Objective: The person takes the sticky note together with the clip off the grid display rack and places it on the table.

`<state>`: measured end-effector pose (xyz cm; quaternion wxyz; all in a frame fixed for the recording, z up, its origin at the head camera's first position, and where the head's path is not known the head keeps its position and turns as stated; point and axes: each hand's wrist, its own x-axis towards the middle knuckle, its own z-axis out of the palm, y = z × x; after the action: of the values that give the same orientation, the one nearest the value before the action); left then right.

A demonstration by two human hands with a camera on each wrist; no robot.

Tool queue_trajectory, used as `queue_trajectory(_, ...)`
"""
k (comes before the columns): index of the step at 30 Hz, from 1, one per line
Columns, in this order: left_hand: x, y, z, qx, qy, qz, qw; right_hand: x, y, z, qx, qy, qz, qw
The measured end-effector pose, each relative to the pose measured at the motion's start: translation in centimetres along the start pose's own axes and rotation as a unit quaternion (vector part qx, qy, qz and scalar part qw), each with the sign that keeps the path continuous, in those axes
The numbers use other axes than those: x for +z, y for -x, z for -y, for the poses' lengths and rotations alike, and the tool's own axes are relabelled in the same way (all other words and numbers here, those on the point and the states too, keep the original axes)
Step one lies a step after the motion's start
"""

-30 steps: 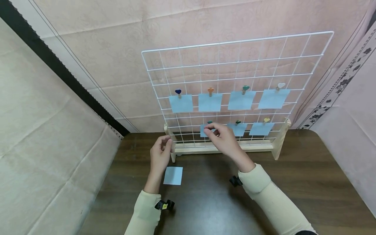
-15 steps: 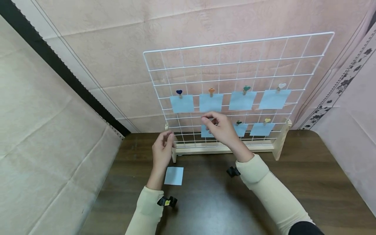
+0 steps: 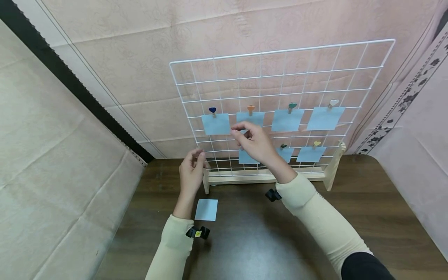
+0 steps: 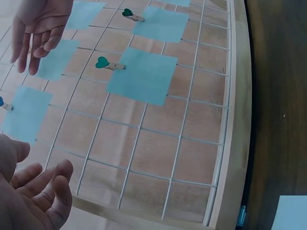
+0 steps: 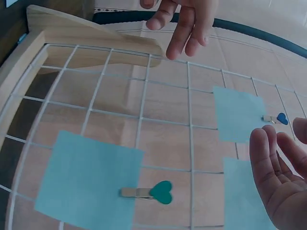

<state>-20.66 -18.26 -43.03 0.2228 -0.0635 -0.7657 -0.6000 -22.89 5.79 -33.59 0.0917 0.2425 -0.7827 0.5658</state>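
My right hand [image 3: 253, 144] is raised in front of the white wire grid [image 3: 280, 72], between two rows of light blue paper squares. In the right wrist view its fingers [image 5: 261, 153] are loosely bent around nothing. It partly covers an upper paper square with an orange clip [image 3: 251, 109] and the lower-left paper square [image 3: 247, 157]. A green heart clothespin [image 5: 160, 192] pins that lower-left square, as the right wrist view shows. My left hand [image 3: 191, 171] is by the grid's lower left end, fingers [image 4: 60, 196] loosely curled, holding nothing.
One loose light blue paper square [image 3: 206, 210] lies on the brown table [image 3: 245, 249], right of the left forearm. Wooden feet [image 3: 332, 167] and a wooden bar carry the grid. Other squares hang from heart clothespins, including a dark blue clip [image 3: 212, 110]. Cloth stands behind.
My right hand has moved up and left from the lower-left paper square towards the upper row. The left hand has risen slightly. The pinned squares stay in place.
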Motion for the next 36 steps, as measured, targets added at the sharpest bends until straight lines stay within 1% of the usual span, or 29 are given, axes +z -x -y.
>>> queue_trajectory(6,0.0,-0.5,-0.8,-0.002,-0.006,0.006,1.0,0.1,-1.6,1.0,-0.029,-0.023,-0.005,0.999)
queue_trajectory(16,0.4,-1.9,-1.9,-0.015,0.028,0.02,0.9993,0.3,-3.2,2.3,-0.057,-0.019,-0.013,0.998)
queue_trajectory(18,0.4,-2.0,-2.0,-0.02,0.031,0.017,0.9992,0.3,-3.5,2.5,-0.059,-0.02,-0.01,0.998)
queue_trajectory(22,0.4,-2.2,-2.0,-0.026,0.038,0.012,0.9989,0.7,-3.8,2.8,-0.051,-0.017,-0.005,0.999)
queue_trajectory(28,0.6,-2.6,-2.3,-0.029,0.054,0.021,0.9979,1.6,-4.6,3.3,-0.032,0.007,-0.009,0.999)
queue_trajectory(36,1.0,-3.3,-3.0,-0.07,0.078,0.029,0.994,2.4,-5.7,3.9,-0.024,0.007,-0.014,1.0)
